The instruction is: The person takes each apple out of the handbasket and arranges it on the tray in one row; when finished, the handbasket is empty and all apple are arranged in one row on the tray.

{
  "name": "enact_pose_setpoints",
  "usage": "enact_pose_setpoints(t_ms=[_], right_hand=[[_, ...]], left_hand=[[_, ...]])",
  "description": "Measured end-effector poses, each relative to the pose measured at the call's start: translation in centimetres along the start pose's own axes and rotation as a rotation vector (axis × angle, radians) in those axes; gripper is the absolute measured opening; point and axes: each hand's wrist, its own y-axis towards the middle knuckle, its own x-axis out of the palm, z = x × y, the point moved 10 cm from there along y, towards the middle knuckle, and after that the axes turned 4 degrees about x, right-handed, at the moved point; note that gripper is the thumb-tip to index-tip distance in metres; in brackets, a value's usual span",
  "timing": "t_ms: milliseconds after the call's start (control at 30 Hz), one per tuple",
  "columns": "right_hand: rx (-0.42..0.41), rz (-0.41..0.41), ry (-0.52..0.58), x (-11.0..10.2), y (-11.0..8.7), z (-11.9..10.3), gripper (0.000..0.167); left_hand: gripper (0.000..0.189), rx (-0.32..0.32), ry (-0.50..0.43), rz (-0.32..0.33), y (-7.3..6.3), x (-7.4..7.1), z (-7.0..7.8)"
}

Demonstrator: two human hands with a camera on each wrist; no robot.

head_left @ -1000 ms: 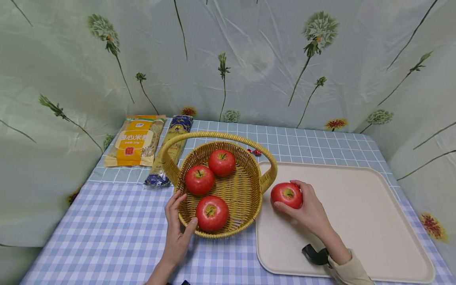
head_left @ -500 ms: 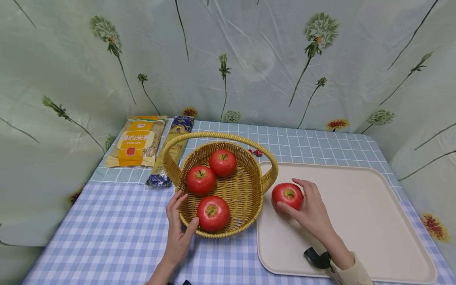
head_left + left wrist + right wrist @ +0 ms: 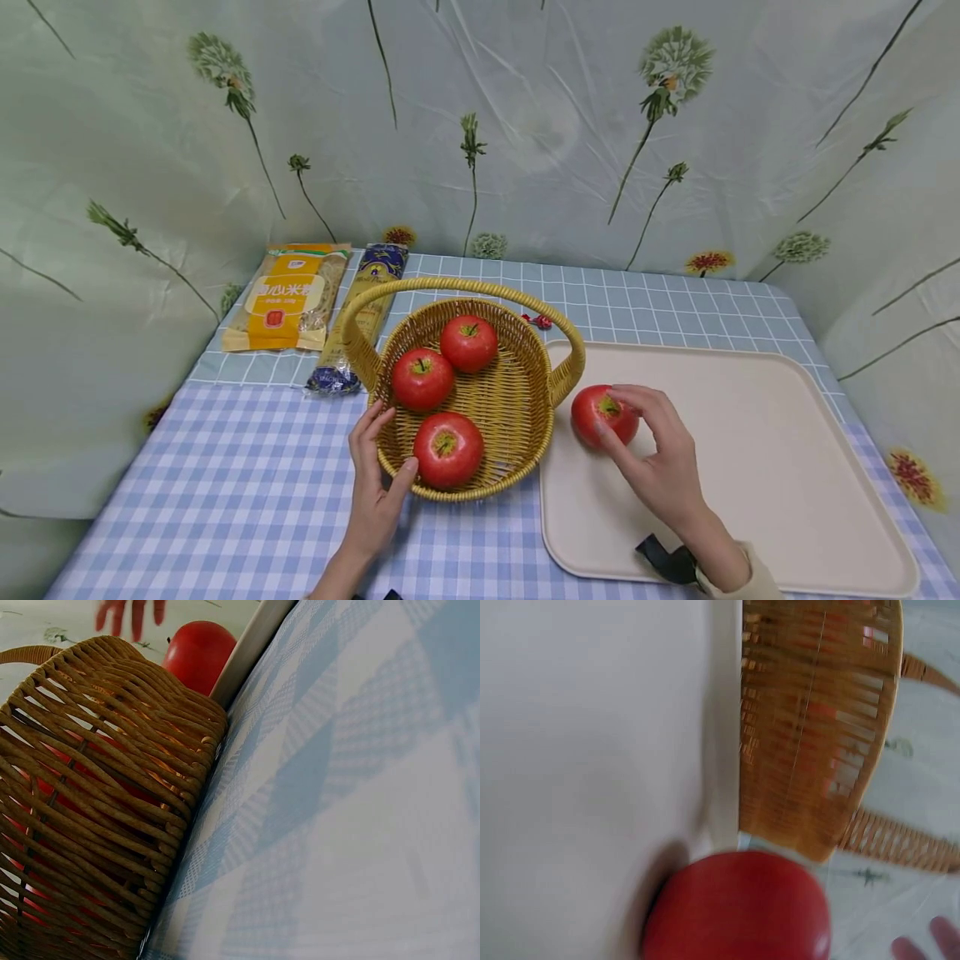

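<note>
A round wicker basket (image 3: 517, 417) with a tall arched handle holds a front apple (image 3: 448, 450), a left apple (image 3: 422, 379) and a rear apple (image 3: 468, 342), all red. My left hand (image 3: 373, 492) rests against its near left side, relaxed fingertips and thumb at the rim. Another red apple (image 3: 588, 414) sits on the beige tray (image 3: 765, 467), close to the basket. Above and to the right of this apple is my right hand (image 3: 663, 458), thumb and fingers spread. In the left wrist view the right hand's fingers (image 3: 137, 615) appear apart from the apple.
Behind the basket to the left lie an orange-labelled food packet (image 3: 288, 296) and a long blue-and-gold pasta packet (image 3: 367, 308). A small red item (image 3: 542, 322) lies behind the basket. A flowered curtain (image 3: 540, 150) rises at the table's back edge.
My right hand has loosened from the apple and lifted slightly off it, its fingers shifting over the top. The apple stays on the tray. My left hand and the basket keep their place.
</note>
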Motion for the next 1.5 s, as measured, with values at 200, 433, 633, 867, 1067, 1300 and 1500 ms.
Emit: enact_pose_setpoints(t_ms=[200, 433, 633, 867, 1067, 1300, 1500], right_hand=[[-0.192, 0.028, 0.097, 0.4, 0.8, -5.2, 0.043], [-0.327, -0.031, 0.197, 2.1, 1.5, -8.2, 0.034], [-0.394, -0.135, 0.222, 4.5, 1.9, -8.8, 0.029], [-0.383, -0.279, 0.189, 7.5, 3.0, -9.1, 0.026], [-0.341, -0.476, 0.087, 10.8, 3.2, -8.6, 0.035], [-0.29, -0.673, 0.018, 13.6, 3.0, -7.8, 0.055], [-0.216, -0.807, -0.027, 15.1, 2.4, -6.8, 0.061]], left_hand=[[0.064, -0.011, -0.005, -0.001, 0.0, 0.0, 0.0], [0.062, -0.027, -0.001, -0.004, -0.2, -0.1, -0.2], [0.064, -0.016, 0.004, -0.001, -0.2, -0.1, -0.1], [0.064, -0.012, 0.005, -0.008, 0.0, -0.1, 0.0], [0.063, -0.021, 0.001, -0.017, 0.0, 0.0, 0.0], [0.062, -0.02, 0.007, -0.023, 0.0, 0.0, 0.0], [0.061, -0.026, 0.007, -0.024, 0.0, 0.0, -0.2]])
